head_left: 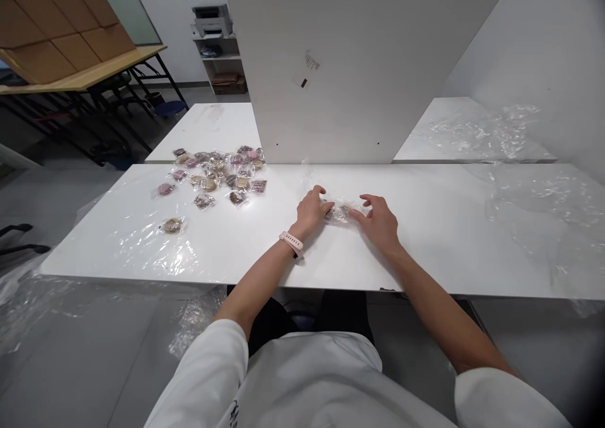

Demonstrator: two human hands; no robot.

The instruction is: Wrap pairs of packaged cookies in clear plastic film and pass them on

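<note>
A small bundle of crinkled clear plastic wrap (341, 214) lies on the white table in front of me, with something darker inside that I cannot make out. My left hand (312, 212) holds its left end, fingers curled and thumb against the plastic. At the right end, my right hand (379, 221) has its thumb on the wrap and its fingers bent. A strip of clear plastic stands up behind my left hand. To the left lies a loose group of small, individually wrapped pieces (215, 171) in brown, tan and pink. One tan wrapped piece (171, 225) sits apart, nearer me.
The white table (265, 251) butts against a tall white panel (350, 100). Clear plastic sheeting (534, 226) drapes over the right side; more hangs at the front left edge (193, 321). Cardboard boxes (61, 37) stand on a wooden table behind, near a printer (212, 21).
</note>
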